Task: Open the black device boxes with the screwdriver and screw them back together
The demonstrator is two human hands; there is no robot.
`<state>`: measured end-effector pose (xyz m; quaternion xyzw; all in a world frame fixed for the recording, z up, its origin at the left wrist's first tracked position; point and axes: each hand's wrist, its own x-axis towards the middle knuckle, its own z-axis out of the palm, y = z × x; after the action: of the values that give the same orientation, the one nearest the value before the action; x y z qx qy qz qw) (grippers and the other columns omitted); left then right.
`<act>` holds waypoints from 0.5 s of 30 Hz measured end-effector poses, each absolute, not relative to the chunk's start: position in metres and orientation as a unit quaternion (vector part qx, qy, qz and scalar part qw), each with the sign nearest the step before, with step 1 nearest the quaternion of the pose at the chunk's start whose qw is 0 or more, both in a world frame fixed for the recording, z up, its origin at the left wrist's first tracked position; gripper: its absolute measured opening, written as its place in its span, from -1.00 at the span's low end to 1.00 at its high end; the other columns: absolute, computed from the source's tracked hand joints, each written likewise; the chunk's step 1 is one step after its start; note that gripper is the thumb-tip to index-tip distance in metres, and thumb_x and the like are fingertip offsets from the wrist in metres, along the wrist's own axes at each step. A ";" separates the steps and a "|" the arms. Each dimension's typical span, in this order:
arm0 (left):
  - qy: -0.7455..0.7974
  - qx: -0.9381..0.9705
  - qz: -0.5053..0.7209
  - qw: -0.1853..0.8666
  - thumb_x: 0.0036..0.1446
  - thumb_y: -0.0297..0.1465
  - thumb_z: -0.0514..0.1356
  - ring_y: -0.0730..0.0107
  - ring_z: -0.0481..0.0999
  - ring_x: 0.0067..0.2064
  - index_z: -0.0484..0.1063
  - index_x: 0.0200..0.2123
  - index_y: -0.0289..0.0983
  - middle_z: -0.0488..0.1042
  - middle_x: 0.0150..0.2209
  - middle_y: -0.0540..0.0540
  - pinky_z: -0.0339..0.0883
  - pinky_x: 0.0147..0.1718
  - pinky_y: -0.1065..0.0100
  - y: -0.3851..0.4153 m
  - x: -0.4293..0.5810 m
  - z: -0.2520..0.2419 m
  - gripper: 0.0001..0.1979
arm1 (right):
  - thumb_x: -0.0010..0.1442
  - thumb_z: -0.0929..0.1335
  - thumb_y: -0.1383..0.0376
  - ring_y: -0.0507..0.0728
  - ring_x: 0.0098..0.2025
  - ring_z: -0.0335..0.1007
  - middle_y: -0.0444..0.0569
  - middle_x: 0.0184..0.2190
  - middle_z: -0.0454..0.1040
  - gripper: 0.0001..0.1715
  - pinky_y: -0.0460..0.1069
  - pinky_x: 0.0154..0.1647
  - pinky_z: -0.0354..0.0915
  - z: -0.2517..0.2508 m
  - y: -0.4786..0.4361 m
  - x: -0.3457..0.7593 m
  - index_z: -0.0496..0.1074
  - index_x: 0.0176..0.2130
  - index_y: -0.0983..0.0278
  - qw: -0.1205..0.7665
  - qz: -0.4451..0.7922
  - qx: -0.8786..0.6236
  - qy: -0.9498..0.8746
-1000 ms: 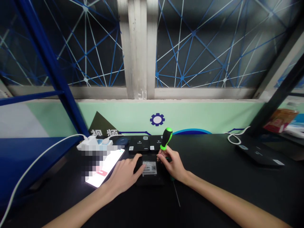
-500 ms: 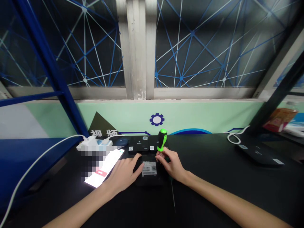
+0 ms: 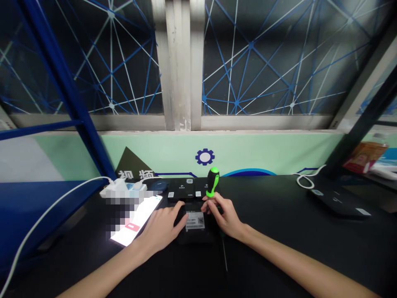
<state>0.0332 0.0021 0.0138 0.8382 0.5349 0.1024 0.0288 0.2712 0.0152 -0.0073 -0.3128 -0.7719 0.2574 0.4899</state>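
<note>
A small black box (image 3: 196, 232) with a white label lies on the black table (image 3: 279, 231). My left hand (image 3: 161, 229) rests flat on its left side, fingers spread, thumb along the top edge. My right hand (image 3: 225, 215) is closed around the lower part of a screwdriver (image 3: 212, 182) with a green and black handle. The handle stands nearly upright above the box's far right corner. The tip is hidden behind my fingers.
A lit phone (image 3: 136, 219) lies left of the box. Behind it are two more black boxes (image 3: 181, 188), a dark mouse (image 3: 156, 185) and a white power strip (image 3: 122, 190) with a cable. A flat black device (image 3: 338, 200) lies at right. A thin rod (image 3: 223, 254) lies near my right wrist.
The screwdriver handle swung from leaning right to nearly upright and shifted slightly left. My left hand stayed on the box.
</note>
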 end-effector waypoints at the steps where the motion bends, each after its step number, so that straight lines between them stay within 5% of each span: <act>1: 0.534 0.839 0.104 0.029 0.41 -0.08 -0.16 0.06 0.60 -0.33 0.31 0.17 -0.23 0.60 -0.33 -0.16 0.34 -0.33 0.21 0.002 0.033 0.014 -0.50 | 0.45 0.20 0.20 0.08 -0.38 0.49 -0.04 -0.36 0.57 -0.77 -0.04 -0.26 0.39 -0.006 0.015 0.271 0.36 -0.08 0.24 0.489 0.249 -0.313 -0.775; 5: 0.530 0.841 0.106 0.025 0.41 -0.08 -0.16 0.06 0.60 -0.33 0.31 0.17 -0.24 0.59 -0.32 -0.16 0.35 -0.32 0.20 0.003 0.032 0.012 -0.50 | 0.43 0.23 0.20 0.11 -0.31 0.54 -0.02 -0.37 0.59 -0.77 -0.01 -0.16 0.40 -0.004 0.014 0.270 0.39 -0.21 0.23 0.495 0.226 -0.318 -0.776; 11: 0.535 0.839 0.096 0.029 0.41 -0.07 -0.17 0.04 0.60 -0.31 0.29 0.19 -0.22 0.60 -0.32 -0.15 0.35 -0.32 0.20 0.003 0.033 0.012 -0.49 | 0.34 0.35 0.16 0.08 -0.45 0.50 -0.08 -0.47 0.54 -0.75 -0.06 -0.35 0.40 -0.008 0.018 0.267 0.36 -0.35 0.22 0.522 0.243 -0.352 -0.737; 15: 0.535 0.839 0.101 0.025 0.41 -0.07 -0.16 0.04 0.61 -0.29 0.29 0.19 -0.22 0.61 -0.30 -0.16 0.36 -0.29 0.19 0.004 0.033 0.012 -0.49 | 0.35 0.34 0.19 0.08 -0.43 0.52 -0.07 -0.44 0.57 -0.82 -0.05 -0.31 0.43 -0.008 0.018 0.268 0.39 -0.28 0.23 0.519 0.250 -0.341 -0.743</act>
<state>0.0325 0.0038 0.0120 0.8386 0.5347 0.1008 0.0247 0.2681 0.0180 -0.0083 -0.3413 -0.7427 0.2499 0.5191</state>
